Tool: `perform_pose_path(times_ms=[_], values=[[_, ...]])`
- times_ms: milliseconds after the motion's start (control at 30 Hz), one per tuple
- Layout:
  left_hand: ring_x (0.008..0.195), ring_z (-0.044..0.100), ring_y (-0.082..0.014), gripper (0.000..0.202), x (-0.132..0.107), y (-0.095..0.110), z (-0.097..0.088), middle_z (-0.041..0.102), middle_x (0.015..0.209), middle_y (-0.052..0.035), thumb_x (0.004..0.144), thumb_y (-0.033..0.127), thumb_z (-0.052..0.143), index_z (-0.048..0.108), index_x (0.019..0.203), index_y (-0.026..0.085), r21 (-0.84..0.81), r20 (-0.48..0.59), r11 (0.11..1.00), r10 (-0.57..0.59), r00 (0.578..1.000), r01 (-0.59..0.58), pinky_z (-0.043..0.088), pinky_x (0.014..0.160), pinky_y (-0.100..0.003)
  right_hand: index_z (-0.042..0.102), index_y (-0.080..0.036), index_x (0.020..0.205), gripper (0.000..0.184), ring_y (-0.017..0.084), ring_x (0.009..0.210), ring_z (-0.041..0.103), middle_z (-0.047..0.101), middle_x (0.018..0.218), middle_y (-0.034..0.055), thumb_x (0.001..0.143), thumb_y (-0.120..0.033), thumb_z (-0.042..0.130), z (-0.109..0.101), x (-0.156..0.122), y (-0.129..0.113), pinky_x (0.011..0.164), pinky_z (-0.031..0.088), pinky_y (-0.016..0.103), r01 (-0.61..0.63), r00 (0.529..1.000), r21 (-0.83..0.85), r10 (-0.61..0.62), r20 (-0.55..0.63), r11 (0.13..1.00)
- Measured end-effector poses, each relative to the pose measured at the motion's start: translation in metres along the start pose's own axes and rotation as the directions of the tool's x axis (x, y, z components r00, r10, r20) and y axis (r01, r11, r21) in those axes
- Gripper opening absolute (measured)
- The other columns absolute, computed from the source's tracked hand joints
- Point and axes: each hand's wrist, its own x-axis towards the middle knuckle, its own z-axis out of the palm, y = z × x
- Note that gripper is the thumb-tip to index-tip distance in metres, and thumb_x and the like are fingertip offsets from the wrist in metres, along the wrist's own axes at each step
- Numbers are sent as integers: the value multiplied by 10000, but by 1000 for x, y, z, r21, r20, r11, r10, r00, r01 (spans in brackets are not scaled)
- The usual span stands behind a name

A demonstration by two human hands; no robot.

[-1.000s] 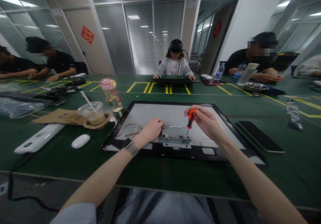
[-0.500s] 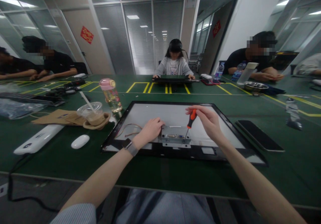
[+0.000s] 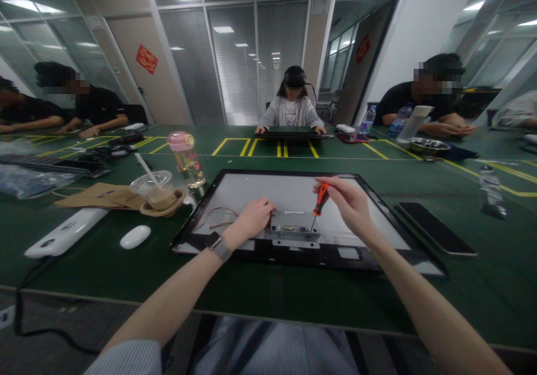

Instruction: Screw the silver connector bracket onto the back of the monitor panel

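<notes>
I see a white mouse [image 3: 135,236], plastic cup [image 3: 157,190] and pink-capped bottle [image 3: 187,159] toward the left edge of the bench [image 3: 482,291]. A dark phone [image 3: 436,228] lies toward its right.

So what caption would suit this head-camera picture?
Right hand holds an orange-handled screwdriver to a small grey metal box on a black-framed flat panel; left hand touches its edge.

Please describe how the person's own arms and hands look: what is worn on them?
Both forearms are bare. The left hand has a wristwatch with a grey band behind it, and a light, finely striped sleeve covers that upper arm. The right hand wears no glove or watch.
</notes>
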Motion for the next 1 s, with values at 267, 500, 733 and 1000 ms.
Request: perform_pose_path(times_ms=[267,500,733,1000], values=[[1037,626,-230,342,0,0,0,628,1164,-108,1001,129,399,650,1230,170,2,0,1000,-6,1000,6,500,949,-374,784,-308,936,158,246,877,654,695,895,45,934,-319,626,7,-1,-5,824,511,449,45,995,-47,-49,-86,998],[1040,624,-239,339,1,0,1,627,1155,-110,1001,142,394,649,1224,168,4,-1,1000,-1,1000,1,503,937,-382,745,-306,1132,225,252,925,689,743,959,46,931,-296,647,10,-3,-5,859,529,464,-28,1000,24,28,-13,999],[1050,623,-232,353,2,-1,2,626,1152,-107,987,117,399,652,1227,178,-3,10,1000,-7,1000,7,501,960,-390,769,-300,943,119,256,930,653,692,960,55,916,-307,653,7,-1,-4,862,524,472,44,996,-18,-45,-82,999],[1036,626,-232,341,1,0,0,627,1152,-103,997,134,406,654,1224,184,7,2,1000,-12,1000,12,498,937,-371,732,-308,1136,232,234,876,665,713,932,34,912,-290,677,9,-3,2,839,536,456,-24,999,17,25,-43,1000]])
